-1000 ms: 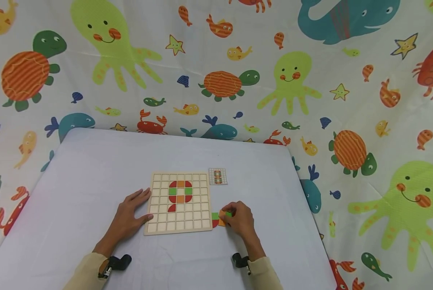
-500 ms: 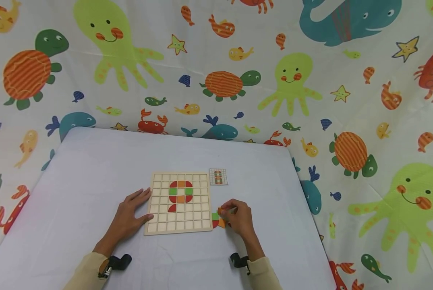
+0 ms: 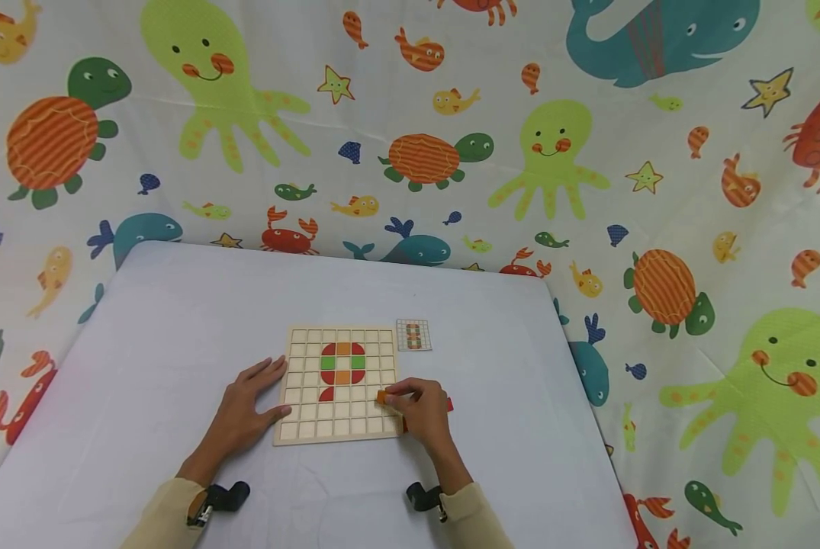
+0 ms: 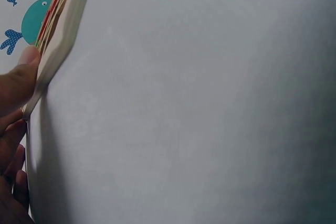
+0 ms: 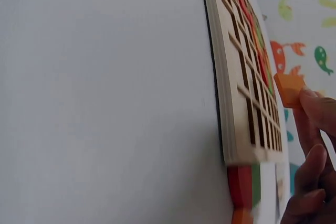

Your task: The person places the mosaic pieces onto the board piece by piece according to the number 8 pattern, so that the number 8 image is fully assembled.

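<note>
A wooden grid board (image 3: 308,431) lies flat on the white-covered table. Set in its cells are several red rounded tiles, orange squares (image 3: 342,377) and green squares (image 3: 358,363), forming a ring, with one more red tile (image 3: 326,394) below it. My left hand (image 3: 239,408) rests against the board's left edge, its thumb touching the rim, as the left wrist view also shows. Between thumb and fingers my right hand (image 3: 426,412) pinches an orange square tile (image 5: 289,90), held above the right part of the board.
Just behind the board's right corner lies a small pattern card (image 3: 413,335). Loose tiles sit beside the board's right edge, mostly hidden by my right hand; a red one (image 5: 240,184) and a green one (image 5: 256,184) show in the right wrist view. A sea-animal cloth hangs behind.
My right hand has picked the orange tile out of the loose tiles and moved left with it, over the board's right side. The left hand has stayed in place.
</note>
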A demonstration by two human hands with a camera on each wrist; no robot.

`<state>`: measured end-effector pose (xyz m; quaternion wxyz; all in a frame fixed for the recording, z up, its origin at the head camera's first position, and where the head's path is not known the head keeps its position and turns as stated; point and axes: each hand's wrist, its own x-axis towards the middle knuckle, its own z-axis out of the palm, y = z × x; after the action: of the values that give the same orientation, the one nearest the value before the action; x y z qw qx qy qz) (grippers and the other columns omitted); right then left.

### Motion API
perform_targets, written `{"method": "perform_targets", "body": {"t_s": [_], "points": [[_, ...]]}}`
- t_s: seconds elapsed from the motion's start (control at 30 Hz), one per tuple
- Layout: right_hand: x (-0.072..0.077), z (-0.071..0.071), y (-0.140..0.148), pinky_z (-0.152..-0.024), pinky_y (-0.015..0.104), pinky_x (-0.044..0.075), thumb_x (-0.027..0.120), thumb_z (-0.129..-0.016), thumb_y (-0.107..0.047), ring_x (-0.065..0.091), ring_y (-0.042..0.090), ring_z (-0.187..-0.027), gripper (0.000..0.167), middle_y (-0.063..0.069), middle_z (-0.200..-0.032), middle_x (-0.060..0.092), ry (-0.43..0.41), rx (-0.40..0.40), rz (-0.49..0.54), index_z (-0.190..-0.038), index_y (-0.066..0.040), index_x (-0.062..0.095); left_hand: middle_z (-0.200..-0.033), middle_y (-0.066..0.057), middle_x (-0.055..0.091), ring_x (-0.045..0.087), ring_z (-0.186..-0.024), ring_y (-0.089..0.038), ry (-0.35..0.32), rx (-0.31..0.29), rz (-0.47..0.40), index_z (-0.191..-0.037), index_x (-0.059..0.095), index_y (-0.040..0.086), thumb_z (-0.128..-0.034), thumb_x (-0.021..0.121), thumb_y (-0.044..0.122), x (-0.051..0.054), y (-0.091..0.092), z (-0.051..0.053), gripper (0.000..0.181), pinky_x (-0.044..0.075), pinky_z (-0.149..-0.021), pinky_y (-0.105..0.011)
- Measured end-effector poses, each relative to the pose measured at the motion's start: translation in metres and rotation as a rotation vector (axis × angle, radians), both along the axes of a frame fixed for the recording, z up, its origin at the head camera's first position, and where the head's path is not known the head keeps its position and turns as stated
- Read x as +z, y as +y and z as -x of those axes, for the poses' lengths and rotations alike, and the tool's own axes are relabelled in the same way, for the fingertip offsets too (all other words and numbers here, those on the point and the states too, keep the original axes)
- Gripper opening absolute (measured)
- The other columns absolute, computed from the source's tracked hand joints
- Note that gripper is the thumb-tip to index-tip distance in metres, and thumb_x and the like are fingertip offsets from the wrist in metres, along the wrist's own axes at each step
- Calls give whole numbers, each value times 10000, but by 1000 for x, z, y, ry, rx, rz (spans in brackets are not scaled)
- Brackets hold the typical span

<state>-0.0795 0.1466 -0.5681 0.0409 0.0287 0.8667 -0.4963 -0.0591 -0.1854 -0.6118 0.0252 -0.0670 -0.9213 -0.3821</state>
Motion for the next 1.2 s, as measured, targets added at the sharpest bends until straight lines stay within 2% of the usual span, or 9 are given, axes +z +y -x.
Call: {"method": "perform_targets", "body": {"t_s": [0.1, 0.4, 0.7, 0.87, 1.0, 1.2], "points": [[-2, 1, -11, -528, 212, 426, 891, -864, -167, 551, 88, -619, 77, -50, -884, 809, 5, 12, 21, -894, -229, 858, -1633, -208, 490, 359, -1517, -505, 5, -3, -1, -1570, 503, 52, -833, 904, 201, 1, 0, 0, 852, 305, -1132, -756], [-2, 8, -41, -560, 212, 413, 890, -869, -177, 530, 93, -641, 65, -97, -849, 791, 0, 40, 27, -878, -234, 860, -1631, -203, 494, 362, -1514, -501, 10, -1, 4, -1570, 504, 57, -826, 909, 189, 2, 0, 0, 858, 310, -1125, -755], [-3, 16, -65, -596, 236, 422, 908, -844, -178, 588, 30, -716, 92, -132, -798, 776, 5, 57, -72, -841, -246, 847, -1636, -208, 485, 356, -1516, -504, 2, 0, 6, -1575, 497, 58, -833, 903, 198, 4, 0, 0, 857, 305, -1134, -757], [-9, 17, -71, -696, 248, 451, 902, -862, -204, 625, 10, -815, 105, -150, -803, 760, 28, 64, -160, -845, -273, 825, -1647, -195, 476, 347, -1530, -494, -14, 0, 5, -1584, 489, 69, -835, 905, 199, 3, 0, 1, 866, 297, -1150, -754], [-10, 17, -73, -703, 252, 448, 898, -867, -197, 609, 6, -787, 108, -143, -806, 757, 65, 79, -206, -842, -264, 817, -1647, -194, 477, 349, -1529, -493, -15, 3, 6, -1582, 490, 66, -835, 904, 197, 3, 0, 1, 863, 298, -1152, -751], [-11, 16, -76, -672, 227, 437, 891, -876, -188, 564, -14, -725, 90, -135, -767, 718, 85, 99, -217, -855, -238, 819, -1634, -204, 489, 366, -1514, -500, 2, 4, 5, -1573, 499, 54, -829, 907, 183, 3, 1, -1, 858, 310, -1136, -749]]}}
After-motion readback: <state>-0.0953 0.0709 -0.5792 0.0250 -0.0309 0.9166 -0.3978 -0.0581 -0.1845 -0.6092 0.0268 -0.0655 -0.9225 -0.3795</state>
